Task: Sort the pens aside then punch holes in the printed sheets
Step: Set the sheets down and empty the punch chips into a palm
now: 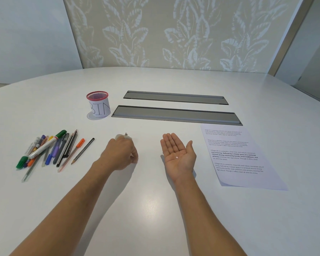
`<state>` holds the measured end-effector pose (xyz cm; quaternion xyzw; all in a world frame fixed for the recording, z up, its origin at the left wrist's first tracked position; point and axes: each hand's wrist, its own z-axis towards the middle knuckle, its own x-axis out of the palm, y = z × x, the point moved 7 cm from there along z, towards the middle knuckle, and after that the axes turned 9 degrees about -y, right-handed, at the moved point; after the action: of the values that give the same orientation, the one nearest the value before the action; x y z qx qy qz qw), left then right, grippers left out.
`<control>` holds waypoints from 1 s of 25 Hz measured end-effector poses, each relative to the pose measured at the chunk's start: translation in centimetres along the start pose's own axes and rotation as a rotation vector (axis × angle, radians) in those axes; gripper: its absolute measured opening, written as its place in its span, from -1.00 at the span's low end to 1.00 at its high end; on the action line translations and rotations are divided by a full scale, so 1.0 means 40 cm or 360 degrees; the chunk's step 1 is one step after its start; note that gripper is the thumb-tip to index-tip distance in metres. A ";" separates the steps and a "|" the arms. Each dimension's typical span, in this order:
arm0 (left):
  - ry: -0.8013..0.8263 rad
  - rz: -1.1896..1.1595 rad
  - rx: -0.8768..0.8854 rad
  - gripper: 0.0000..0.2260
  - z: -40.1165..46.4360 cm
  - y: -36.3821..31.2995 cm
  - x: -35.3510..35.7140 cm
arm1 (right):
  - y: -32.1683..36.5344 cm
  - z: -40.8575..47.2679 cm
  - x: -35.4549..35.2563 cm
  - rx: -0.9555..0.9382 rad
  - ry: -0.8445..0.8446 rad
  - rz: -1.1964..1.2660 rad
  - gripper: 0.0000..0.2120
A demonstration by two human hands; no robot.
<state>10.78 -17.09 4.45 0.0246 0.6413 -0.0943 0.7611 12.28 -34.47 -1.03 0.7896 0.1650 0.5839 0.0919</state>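
Observation:
Several pens, markers and pencils (50,148) lie in a loose pile at the left of the white table (155,209). The printed sheets (238,159) rest flat at the right, text facing up. My left hand (121,154) is curled, knuckles up, over a small pale tool with a metal stud (126,134), most of it hidden; it looks like a hand hole punch. My right hand (178,156) is held flat, palm up, between the left hand and the sheets. A tiny white paper dot (176,157) lies on its palm.
A red mesh cup (98,106) wrapped in paper marked BIN stands behind the pens. Two long grey cable slots (175,97) (176,115) are set into the table behind my hands. A patterned wall panel rises beyond the far edge.

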 end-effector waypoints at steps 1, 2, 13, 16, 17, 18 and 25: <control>-0.0024 0.0011 0.0005 -0.87 -0.001 -0.002 -0.001 | 0.000 -0.001 0.000 0.0000 -0.0001 -0.0009 -0.41; -0.0046 0.0010 0.0006 -0.87 -0.002 -0.004 -0.001 | -0.002 -0.002 0.001 0.0003 -0.0002 -0.0019 -0.41; -0.0152 0.0089 0.0012 -0.84 -0.013 -0.021 -0.002 | -0.011 -0.006 0.003 0.0005 0.0011 -0.0050 -0.42; -0.0138 0.0145 0.0047 -0.86 -0.011 -0.030 0.005 | -0.013 -0.004 0.003 0.0016 0.0017 -0.0046 -0.43; -0.0129 0.0100 0.0048 -0.87 -0.010 -0.035 0.005 | -0.013 -0.004 0.002 0.0018 0.0018 -0.0045 -0.43; -0.0132 0.0014 0.0045 -0.89 -0.008 -0.042 0.002 | -0.013 -0.005 0.002 0.0017 0.0020 -0.0047 -0.43; -0.0426 -0.0743 0.0163 -0.93 0.009 -0.182 -0.067 | -0.007 -0.005 0.002 0.0017 -0.0022 -0.0093 -0.43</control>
<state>9.43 -23.98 7.74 -0.0981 0.5178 -0.3018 0.7945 12.06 -34.18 -1.01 0.7889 0.1905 0.5745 0.1059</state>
